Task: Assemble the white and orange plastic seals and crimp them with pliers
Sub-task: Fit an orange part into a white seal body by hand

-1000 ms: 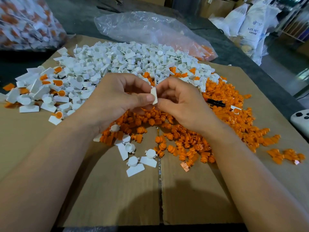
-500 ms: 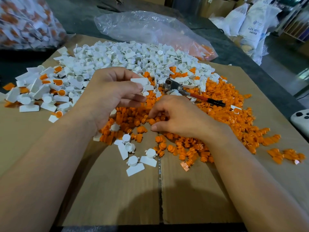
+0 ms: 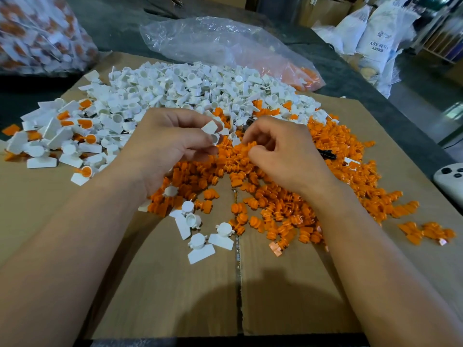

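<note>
**White Shell in Hand, Orange Plug Picked From the Heap**

A white seal body (image 3: 211, 132) is pinched between the thumb and curled fingers of the left hand (image 3: 172, 141), held just above the far left edge of the orange heap (image 3: 288, 209) with its flat tag tilted upward. The fingers of the right hand (image 3: 280, 151) are curled over the far side of the same heap, and an orange insert (image 3: 250, 146) appears to be gripped at their tips, just beside the white piece but not yet seated in it. The pliers (image 3: 325, 154) are largely hidden behind the right hand; only a dark handle tip is seen at the heap's right edge. Loose white bodies (image 3: 200, 88) are piled beyond the heap, and finished seals (image 3: 87, 140) are scattered well to its left.

The joining step is judged to be in hand, with crimping still to come. Several slips are thought possible: the insert could be offered crooked to the cup and jam, since the cup's mouth is partly covered by the thumb; a second orange piece could be dragged up with the first from so dense a heap; and the small insert could be dropped back among its look-alikes.
</note>
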A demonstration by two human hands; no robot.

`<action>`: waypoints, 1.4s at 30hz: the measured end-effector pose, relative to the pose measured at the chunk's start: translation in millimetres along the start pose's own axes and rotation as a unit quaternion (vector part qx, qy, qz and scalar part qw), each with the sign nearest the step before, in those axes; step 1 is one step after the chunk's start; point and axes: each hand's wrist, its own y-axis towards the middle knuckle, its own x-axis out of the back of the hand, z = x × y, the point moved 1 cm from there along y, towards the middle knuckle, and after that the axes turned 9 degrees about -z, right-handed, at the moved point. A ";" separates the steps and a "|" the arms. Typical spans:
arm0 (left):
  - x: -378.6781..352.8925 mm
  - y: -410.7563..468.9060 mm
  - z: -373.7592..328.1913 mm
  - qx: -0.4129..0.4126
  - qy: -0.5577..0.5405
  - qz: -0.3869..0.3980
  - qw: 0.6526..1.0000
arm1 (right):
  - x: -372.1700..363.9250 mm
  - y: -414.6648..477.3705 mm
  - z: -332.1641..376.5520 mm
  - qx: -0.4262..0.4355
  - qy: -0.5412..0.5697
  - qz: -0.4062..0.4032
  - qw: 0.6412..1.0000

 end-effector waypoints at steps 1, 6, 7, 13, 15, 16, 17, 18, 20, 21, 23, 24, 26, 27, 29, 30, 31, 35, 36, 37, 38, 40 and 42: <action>-0.6 -0.3 0.0 0.010 -0.004 0.002 1.000 | -0.5 0.3 0.3 -0.002 0.002 -0.004 1.000; -3.1 -2.3 0.7 0.027 -0.011 0.004 1.000 | -1.0 1.6 2.5 -0.018 0.057 -0.013 0.998; -2.9 -2.4 0.8 0.022 -0.002 0.005 1.000 | -1.1 1.3 2.4 -0.019 0.068 -0.014 0.997; -1.2 -2.5 1.6 0.016 0.006 0.009 1.000 | -1.9 0.8 3.0 -0.002 0.085 -0.018 0.996; -0.9 -2.4 2.1 0.029 -0.003 0.006 1.000 | -2.7 -0.3 4.6 -0.001 0.094 -0.023 0.995; -0.7 -2.4 1.9 0.035 -0.005 0.005 0.999 | -3.0 -0.5 5.1 0.001 0.095 -0.026 0.995; -0.7 -2.6 1.6 0.038 -0.004 0.005 0.999 | -3.2 -0.5 5.4 0.002 0.098 -0.028 0.995; -0.7 -3.0 1.0 0.040 -0.004 0.003 0.999 | -2.9 -0.5 5.2 0.000 0.103 -0.030 0.994; -0.8 -3.8 0.1 0.040 -0.005 -0.002 0.999 | -2.6 0.1 5.0 -0.008 0.111 -0.025 0.993; -0.9 -4.0 -0.1 0.039 -0.007 -0.005 0.999 | -2.6 0.6 4.9 -0.009 0.114 -0.019 0.993; -0.8 -4.1 -0.3 0.040 -0.012 -0.009 0.999 | -3.6 0.9 5.0 -0.007 0.121 -0.005 0.993; -0.8 -3.8 -0.3 0.043 -0.015 -0.009 0.999 | -4.1 0.6 5.4 -0.002 0.123 -0.002 0.992; -1.1 -3.2 0.2 0.053 -0.020 -0.010 0.998 | -5.0 -0.2 5.6 0.023 0.112 -0.007 0.993; -1.3 -3.1 0.4 0.058 -0.021 -0.010 0.998 | -5.1 -0.4 5.6 0.036 0.100 -0.013 0.994; -1.8 -3.1 0.4 0.062 -0.023 -0.011 0.998 | -5.0 -0.5 4.6 0.040 0.098 -0.027 0.994; -2.1 -3.1 0.4 0.062 -0.025 -0.012 0.998 | -5.1 -0.5 4.3 0.034 0.109 -0.032 0.993; -2.5 -3.2 0.6 0.062 -0.026 -0.012 0.998 | -5.0 -0.4 4.1 0.030 0.120 -0.037 0.992; -4.2 -4.2 1.4 0.059 -0.020 -0.010 0.998 | -7.9 -1.5 7.2 0.048 0.139 -0.042 0.988; -4.5 -4.4 1.6 0.057 -0.017 -0.009 0.998 | -9.3 -2.0 8.0 0.053 0.138 -0.035 0.988; -4.5 -4.4 1.7 0.056 -0.015 -0.009 0.998 | -10.5 -2.4 8.7 0.055 0.138 -0.028 0.988; -4.5 -4.1 1.6 0.055 -0.016 -0.009 0.998 | -11.2 -2.8 8.8 0.055 0.137 -0.023 0.989; -4.3 -3.2 1.5 0.050 -0.019 -0.010 0.999 | -11.3 -3.2 8.5 0.056 0.132 -0.021 0.990; -4.0 -2.8 1.7 0.049 -0.028 -0.012 0.998 | -10.6 -3.6 8.2 0.059 0.124 -0.024 0.990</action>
